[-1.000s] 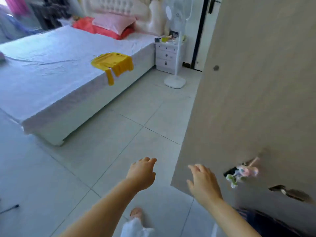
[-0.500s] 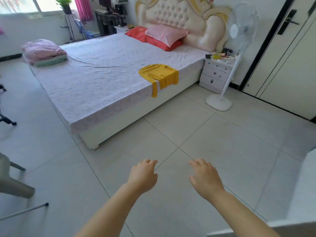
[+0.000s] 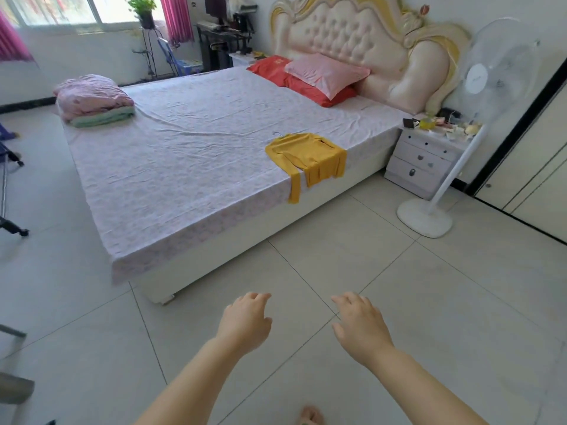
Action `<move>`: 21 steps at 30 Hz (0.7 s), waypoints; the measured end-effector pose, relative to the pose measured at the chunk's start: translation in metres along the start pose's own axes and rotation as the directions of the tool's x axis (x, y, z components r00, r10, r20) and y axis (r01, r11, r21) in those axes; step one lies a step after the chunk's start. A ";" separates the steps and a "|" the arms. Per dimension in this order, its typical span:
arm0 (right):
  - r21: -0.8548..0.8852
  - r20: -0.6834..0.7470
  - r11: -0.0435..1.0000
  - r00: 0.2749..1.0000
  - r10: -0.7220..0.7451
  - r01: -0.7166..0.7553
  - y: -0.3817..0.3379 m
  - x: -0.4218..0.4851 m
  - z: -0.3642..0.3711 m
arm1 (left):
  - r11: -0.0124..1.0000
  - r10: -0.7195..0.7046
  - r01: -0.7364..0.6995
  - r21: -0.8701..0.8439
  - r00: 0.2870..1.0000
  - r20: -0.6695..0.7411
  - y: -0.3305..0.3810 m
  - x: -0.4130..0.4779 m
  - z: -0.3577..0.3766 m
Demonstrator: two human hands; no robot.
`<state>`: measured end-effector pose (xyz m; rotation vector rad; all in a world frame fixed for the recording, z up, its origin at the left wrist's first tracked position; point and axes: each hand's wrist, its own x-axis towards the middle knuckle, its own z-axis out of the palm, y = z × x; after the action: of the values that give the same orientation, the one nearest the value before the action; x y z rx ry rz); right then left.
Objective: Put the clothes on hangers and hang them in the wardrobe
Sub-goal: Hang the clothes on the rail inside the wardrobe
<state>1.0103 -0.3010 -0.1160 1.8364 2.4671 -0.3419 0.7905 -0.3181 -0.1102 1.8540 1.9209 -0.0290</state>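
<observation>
Bedsheet carries a flat mustard-yellow top, sleeve dangling; left hand and right hand fingers relaxed, empty.

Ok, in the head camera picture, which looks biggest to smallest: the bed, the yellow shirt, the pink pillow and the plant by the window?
1. bed
2. yellow shirt and pink pillow: about alike; the pillow lies farther off, so unranked
3. plant, smallest, though also farthest away

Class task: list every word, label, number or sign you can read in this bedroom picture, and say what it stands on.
No text here can be read.
Fan, round badge at its centre: too blurred to read.
Red pillow, gold mark: too blurred to read.
</observation>
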 end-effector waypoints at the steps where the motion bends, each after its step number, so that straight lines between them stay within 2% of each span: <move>1: 0.008 0.007 1.000 1.000 -0.005 0.005 0.006 0.021 -0.004 | 1.000 -0.009 0.009 0.001 1.000 0.013 0.003 0.019 -0.007; 10: 0.016 0.039 0.998 0.998 -0.053 0.052 0.051 0.189 -0.040 | 0.999 -0.050 0.050 0.016 0.998 0.030 0.020 0.173 -0.069; 21: 0.015 0.077 0.999 0.997 0.028 -0.029 0.101 0.418 -0.066 | 0.999 -0.001 0.005 -0.037 0.995 0.098 0.014 0.419 -0.142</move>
<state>0.9890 0.1336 -0.1367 1.8266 2.3920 -0.4237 0.7687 0.1234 -0.1226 1.7915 1.8452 -0.0835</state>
